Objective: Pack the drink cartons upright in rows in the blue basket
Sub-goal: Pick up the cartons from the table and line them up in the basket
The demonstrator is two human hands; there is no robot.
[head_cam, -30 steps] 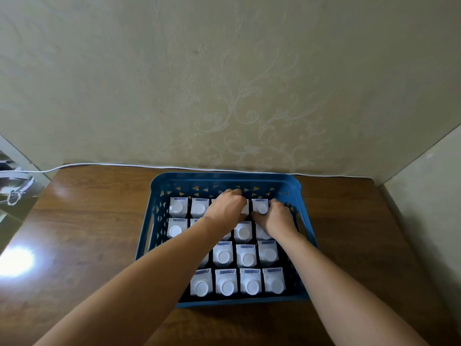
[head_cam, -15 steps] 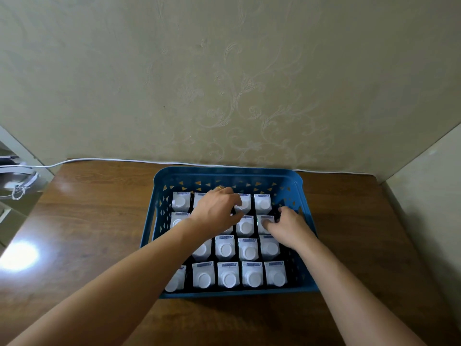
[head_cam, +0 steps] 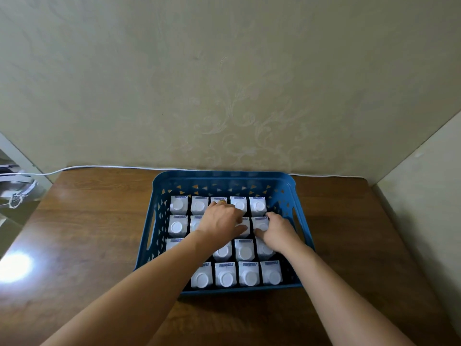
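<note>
While upright, cartons (head_cam: 245, 250) under hands (head_cam: 249, 227).

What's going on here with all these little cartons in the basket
A person is packing white drink cartons upright in rows in a blue basket on a wooden table. Both hands are in the basket: the left hand lies over cartons in the middle of the far rows, and the right hand touches a carton in the second row from the wall. The basket looks nearly full. A white cable runs along the wall.

Wooden table (head_cam: 82, 236): blue basket (head_cam: 224, 176), white cable (head_cam: 104, 167) apparently along back edge.
</note>
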